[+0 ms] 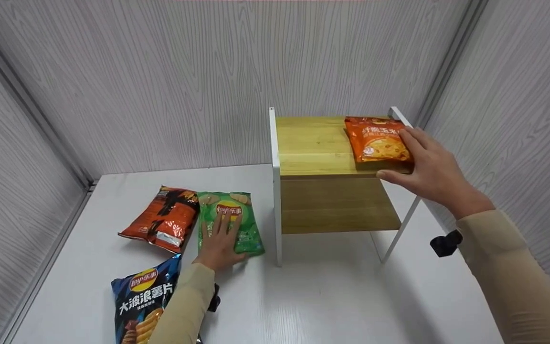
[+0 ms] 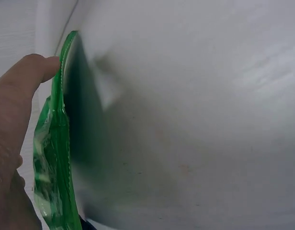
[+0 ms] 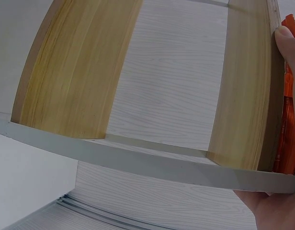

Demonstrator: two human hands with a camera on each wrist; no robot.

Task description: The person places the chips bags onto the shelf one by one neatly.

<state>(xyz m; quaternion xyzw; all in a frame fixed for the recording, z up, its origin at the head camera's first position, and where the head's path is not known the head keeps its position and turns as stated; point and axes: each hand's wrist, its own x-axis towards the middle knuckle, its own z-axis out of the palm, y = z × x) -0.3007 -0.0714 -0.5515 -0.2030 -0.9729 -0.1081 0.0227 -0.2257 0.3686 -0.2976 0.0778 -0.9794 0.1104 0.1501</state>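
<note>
On the top board of a small two-tier shelf [image 1: 313,165], an orange-red snack bag [image 1: 381,143] lies at the right end. My right hand [image 1: 430,167] rests over that bag's right side, fingers extended, thumb at the board's front edge; the right wrist view has the thumb against this edge, with the orange bag behind. A green chip bag [image 1: 248,236] lies flat on the table left of the shelf. Across its face my left hand [image 1: 218,246] is spread with fairly straight fingers. The left wrist view shows the thumb touching the green bag's edge [image 2: 59,158].
Left of the green bag lies a red-and-black chip bag [image 1: 163,220]. Nearer the front is a blue-and-black chip bag [image 1: 136,296], partly covered by my left sleeve. The shelf has a white side frame [image 1: 276,191] and a lower board [image 1: 337,205]. Wood-grain walls [image 1: 184,86] enclose the table.
</note>
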